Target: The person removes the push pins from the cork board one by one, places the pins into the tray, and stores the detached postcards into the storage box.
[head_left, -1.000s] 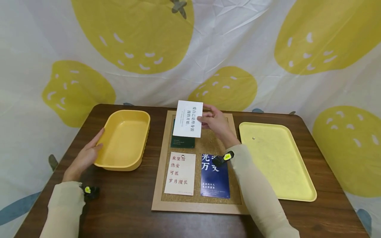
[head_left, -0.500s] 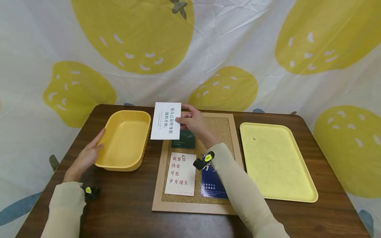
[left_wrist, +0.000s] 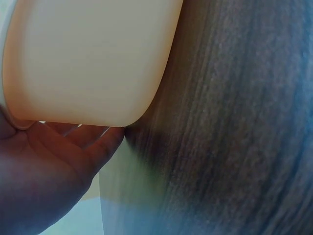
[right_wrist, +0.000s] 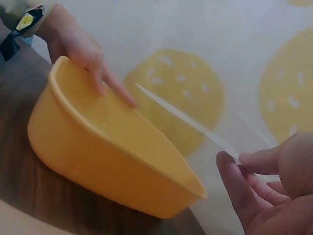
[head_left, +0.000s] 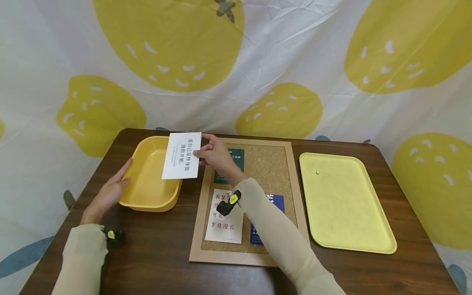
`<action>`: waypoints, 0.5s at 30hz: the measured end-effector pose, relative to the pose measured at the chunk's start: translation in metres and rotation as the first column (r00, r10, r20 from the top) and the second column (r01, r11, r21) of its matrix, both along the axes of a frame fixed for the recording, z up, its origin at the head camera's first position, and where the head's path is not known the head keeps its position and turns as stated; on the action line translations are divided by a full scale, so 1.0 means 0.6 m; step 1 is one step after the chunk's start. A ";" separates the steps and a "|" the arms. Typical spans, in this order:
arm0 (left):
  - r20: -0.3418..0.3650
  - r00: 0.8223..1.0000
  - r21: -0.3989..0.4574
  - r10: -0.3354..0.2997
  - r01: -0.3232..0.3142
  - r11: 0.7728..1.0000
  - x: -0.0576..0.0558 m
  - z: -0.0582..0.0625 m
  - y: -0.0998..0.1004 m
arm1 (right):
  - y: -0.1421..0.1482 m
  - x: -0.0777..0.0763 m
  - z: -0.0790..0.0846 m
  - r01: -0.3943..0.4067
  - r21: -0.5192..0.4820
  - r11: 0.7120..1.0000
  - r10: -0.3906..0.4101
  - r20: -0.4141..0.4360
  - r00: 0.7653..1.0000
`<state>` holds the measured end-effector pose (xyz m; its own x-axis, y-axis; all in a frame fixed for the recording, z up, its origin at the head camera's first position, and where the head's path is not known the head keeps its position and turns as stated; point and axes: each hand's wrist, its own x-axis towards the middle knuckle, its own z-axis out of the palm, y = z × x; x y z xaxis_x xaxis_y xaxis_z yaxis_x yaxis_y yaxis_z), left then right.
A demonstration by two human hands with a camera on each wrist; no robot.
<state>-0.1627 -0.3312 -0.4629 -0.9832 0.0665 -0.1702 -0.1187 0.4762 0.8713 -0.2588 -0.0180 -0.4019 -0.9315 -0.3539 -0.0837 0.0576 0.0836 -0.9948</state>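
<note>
My right hand [head_left: 216, 155] pinches a white postcard [head_left: 177, 157] with dark printed characters by its right edge, thumb on top. The card is held over the right side of the yellow plastic bin [head_left: 147, 176]; the right wrist view shows it nearly edge-on, above the bin's rim. At the bin's left side my left hand [head_left: 108, 194] grips the rim, thumb over the inside and fingers against the outer wall, as the left wrist view also shows. Under my right forearm lies a wood-framed corkboard [head_left: 267, 168] bearing a green card [head_left: 237, 157], a cream card [head_left: 223, 233] with red characters and a blue card [head_left: 278, 203].
To the right of the corkboard lies a pale yellow tray [head_left: 350, 205] with one small pushpin [head_left: 317, 173] on it. Everything stands on a dark wooden table [head_left: 155, 254]. A lemon-patterned cloth [head_left: 206, 110] hangs behind the table's far edge.
My right hand has carried the white postcard leftward from above the corkboard to over the bin, uncovering more of the green card. My left hand and the bin have stayed in place.
</note>
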 end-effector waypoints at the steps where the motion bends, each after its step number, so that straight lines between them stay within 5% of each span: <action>1: 0.002 1.000 -0.002 -0.002 0.002 1.000 0.000 0.001 0.001 | -0.005 0.001 -0.001 0.005 0.002 1.000 -0.005 0.002 1.000; 15: -0.008 1.000 -0.014 0.009 -0.009 1.000 0.006 0.002 -0.002 | -0.095 0.038 -0.008 0.055 0.092 0.994 -0.058 0.032 0.998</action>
<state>-0.1589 -0.3322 -0.4619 -0.9851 0.0553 -0.1631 -0.1159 0.4874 0.8655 -0.2357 -0.0750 -0.4067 -0.9459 -0.2899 -0.1457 0.0991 0.1694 -0.9806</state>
